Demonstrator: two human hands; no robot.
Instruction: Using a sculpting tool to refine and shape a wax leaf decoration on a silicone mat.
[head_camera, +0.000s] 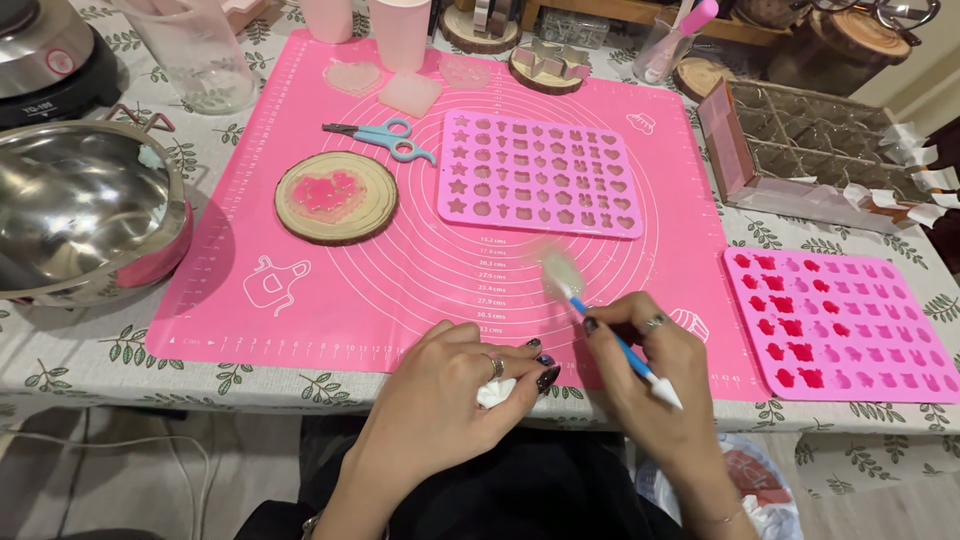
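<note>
- The right hand (655, 365) is gripping a small silicone spatula with a blue-and-white handle and a pale blade (600, 320), pinching the handle pen-fashion so the blade is pointing up and away over the large pink silicone baking mat (400, 290); the blade is looking blurred, so its exact edge is hard to tell.
- The left hand (450, 400) is lying at the near edge of the mat, fingers curling around a crumpled white tissue (497, 392), which is sitting just beside the spatula hand, seemingly within easy reach of the blade for wiping.
- A pink silicone mould with many small shaped cavities (540, 172) is lying flat in the middle of the mat, beyond the blade and apart from it.
- A second pink mould, partly filled with red pieces (840, 325), is sitting off the mat to the right on the leaf-patterned tablecloth (90, 355).
- A round wooden slice carrying a pink heart shape (336, 196) is resting on the mat's left half, with light-blue scissors (385, 138) lying just behind it.
- A shiny steel bowl (85, 215) is standing well off to the left on the cloth.
</note>
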